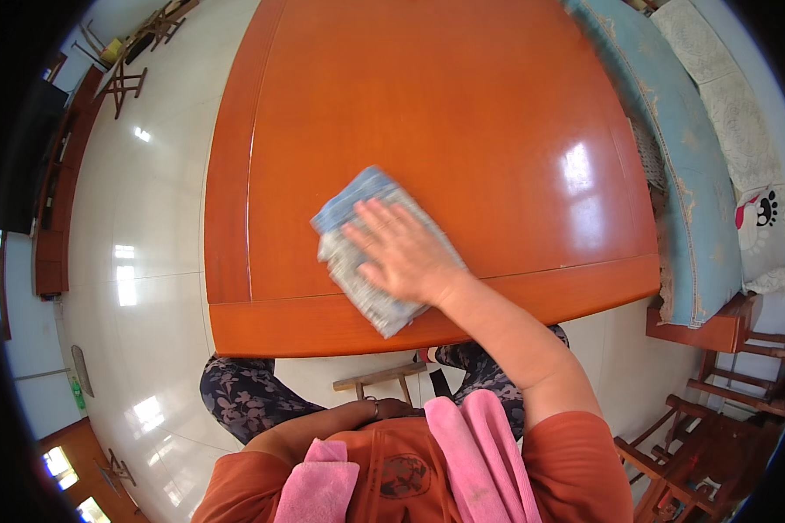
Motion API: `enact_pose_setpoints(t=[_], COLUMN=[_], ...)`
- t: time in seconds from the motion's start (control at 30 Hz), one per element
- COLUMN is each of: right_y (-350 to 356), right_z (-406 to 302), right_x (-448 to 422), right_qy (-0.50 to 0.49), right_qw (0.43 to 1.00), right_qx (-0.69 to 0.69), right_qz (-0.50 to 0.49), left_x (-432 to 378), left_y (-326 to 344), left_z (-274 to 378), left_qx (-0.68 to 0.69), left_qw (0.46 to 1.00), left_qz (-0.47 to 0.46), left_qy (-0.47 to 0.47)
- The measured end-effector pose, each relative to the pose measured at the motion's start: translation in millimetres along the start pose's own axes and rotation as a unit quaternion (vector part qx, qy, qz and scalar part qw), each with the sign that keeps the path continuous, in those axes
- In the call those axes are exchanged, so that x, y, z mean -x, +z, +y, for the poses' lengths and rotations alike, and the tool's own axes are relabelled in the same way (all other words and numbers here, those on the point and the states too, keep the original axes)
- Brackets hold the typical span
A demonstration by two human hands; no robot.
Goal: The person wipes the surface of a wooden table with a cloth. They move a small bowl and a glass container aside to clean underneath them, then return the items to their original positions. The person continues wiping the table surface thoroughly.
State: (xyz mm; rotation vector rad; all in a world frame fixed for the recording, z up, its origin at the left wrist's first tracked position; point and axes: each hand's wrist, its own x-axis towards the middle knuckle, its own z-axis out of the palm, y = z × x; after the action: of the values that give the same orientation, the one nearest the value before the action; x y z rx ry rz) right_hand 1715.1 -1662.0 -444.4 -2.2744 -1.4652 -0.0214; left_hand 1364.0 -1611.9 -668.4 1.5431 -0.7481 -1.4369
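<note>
My right hand lies palm down on a folded grey cloth with a blue end, pressing it against the glossy orange-brown wooden table. The fingers point away from me and slightly left, and both hand and cloth are a little blurred. The cloth rests near the table's front edge, its lower corner over the border strip. My left hand is down at my lap below the table edge, with a bangle at the wrist. It is in shadow and partly hidden, so its fingers cannot be made out.
A pink towel hangs over my shoulders. A wooden stool shows between my knees. Along the right side stands a sofa with a light blue cover. More wooden stools are at lower right. A low cabinet lines the left wall.
</note>
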Motion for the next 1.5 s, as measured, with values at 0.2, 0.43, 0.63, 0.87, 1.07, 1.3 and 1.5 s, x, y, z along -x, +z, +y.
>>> enact_pose_setpoints(t=[0.2,0.43,0.63,0.87,1.07,1.3,1.5], right_y=[-42,-65,-34,18,51,63,31], right_z=[97,133,60,4,33,116,238], right_x=[57,138,107,-35,-153,-267,-286], right_qy=[0.187,0.332,0.196,0.016,-0.038,0.026,0.174], right_qw=[0.969,0.925,0.962,0.998,0.998,0.998,0.975], right_qx=[0.157,0.184,0.189,0.039,0.028,0.059,0.135], right_qz=[0.031,0.038,0.003,-0.051,-0.035,-0.025,-0.023], left_x=[20,170,284,308,298,301,303], left_y=[-22,-145,-258,-319,-322,-318,-314], left_z=[40,204,169,107,109,117,120], left_qx=[0.010,-0.041,-0.301,-0.225,-0.225,-0.209,-0.207], left_qw=[0.989,0.838,0.536,0.492,0.494,0.508,0.507], left_qz=[0.060,0.544,0.770,0.720,0.721,0.713,0.714], left_qy=[-0.133,0.009,-0.173,-0.434,-0.431,-0.435,-0.436])
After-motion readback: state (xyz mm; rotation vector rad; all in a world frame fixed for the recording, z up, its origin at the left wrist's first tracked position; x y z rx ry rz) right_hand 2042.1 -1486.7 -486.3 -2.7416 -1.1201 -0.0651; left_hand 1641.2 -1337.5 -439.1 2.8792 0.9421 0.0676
